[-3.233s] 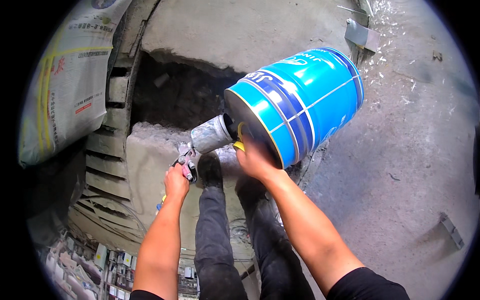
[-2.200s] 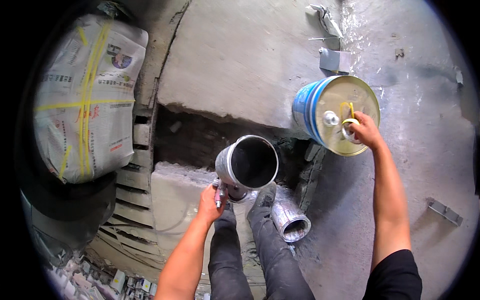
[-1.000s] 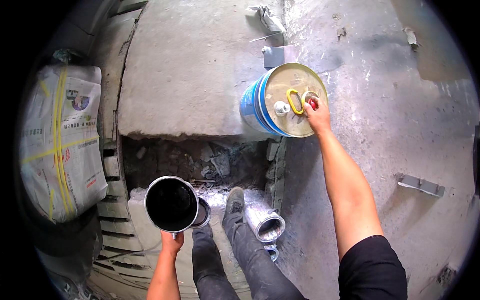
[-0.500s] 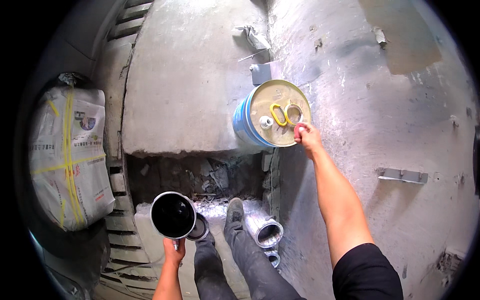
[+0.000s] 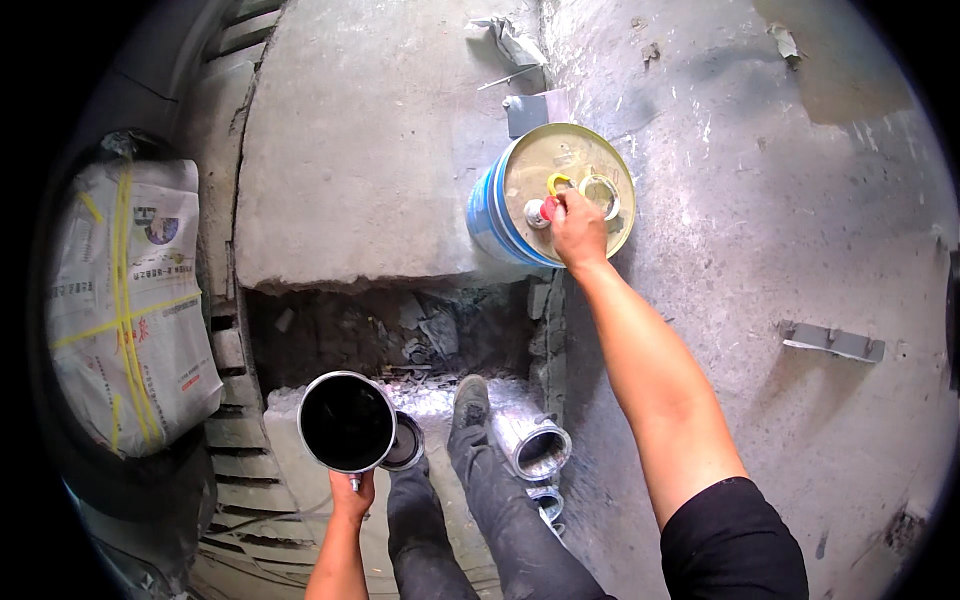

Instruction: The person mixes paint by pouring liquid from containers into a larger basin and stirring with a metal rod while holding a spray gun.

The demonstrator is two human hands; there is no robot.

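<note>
**On the concrete, one hand at the drum, one on the pot**

On the rough concrete floor (image 5: pixel 800 230) to my right stands the blue drum (image 5: pixel 487 215), upright, its tan lid (image 5: pixel 570 190) facing up at me. My right hand (image 5: pixel 578 225) rests on that lid with arm stretched out, fingers curled at the small red cap (image 5: pixel 549 208) and the yellow ring (image 5: pixel 556 182) beside it. I cannot tell for sure whether I grip the cap or only touch it. A round pale bung (image 5: pixel 600 195) sits just beside my knuckles on the same lid.

My left hand (image 5: pixel 351 492) is low, near my knee, clenched round the short handle of a metal pot (image 5: pixel 347 422). The pot is tilted so its dark mouth faces up toward me, and its inside looks black. Just beside it, lower and to the right, lies a smaller round metal piece (image 5: pixel 404 445).

My legs in dark trousers (image 5: pixel 480 500) reach forward, one shoe (image 5: pixel 469 400) near the edge of a broken pit full of rubble (image 5: pixel 400 330). A silvery ribbed duct (image 5: pixel 530 445) lies beside my right leg, open end showing. A large concrete slab (image 5: pixel 370 150) spans the far side of the pit, touching the drum's left. A printed sack tied with yellow straps (image 5: pixel 125 300) lies well off to my left. A grey metal bracket (image 5: pixel 832 342) lies on the floor to my right.
</note>
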